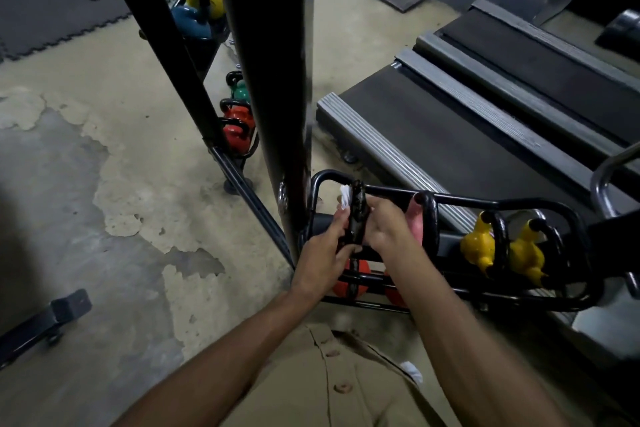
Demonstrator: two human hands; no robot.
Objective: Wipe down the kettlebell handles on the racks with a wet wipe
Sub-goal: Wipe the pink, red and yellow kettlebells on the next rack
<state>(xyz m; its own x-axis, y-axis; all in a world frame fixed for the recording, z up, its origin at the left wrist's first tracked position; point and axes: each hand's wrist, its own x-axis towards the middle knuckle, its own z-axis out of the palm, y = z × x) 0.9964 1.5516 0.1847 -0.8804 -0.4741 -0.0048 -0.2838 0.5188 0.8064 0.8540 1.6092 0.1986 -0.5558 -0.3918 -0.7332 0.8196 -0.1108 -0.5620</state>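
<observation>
My left hand (323, 255) and right hand (386, 229) gripped a worn black kettlebell handle (356, 218) on the black metal rack (450, 199). A crumpled white wet wipe (345, 197) lay against its top, with two glossy yellow kettlebells (478, 246) nearby on my right.

The wet wipe (345, 197) is white against the glossy black handle (356, 218). Beside it, the yellow kettlebells (479, 246) are bright, with black handles. Below sits an orange-red kettlebell (353, 276). The rack upright (273, 80) is black. Farther off are a red kettlebell (237, 135), a green kettlebell (240, 92) and a blue kettlebell (192, 22). The floor (138, 149) is beige, blotched with grey patches. The treadmill (381, 146) has a black belt and grey ribbed rails. The shirt (311, 385) is plain khaki.
</observation>
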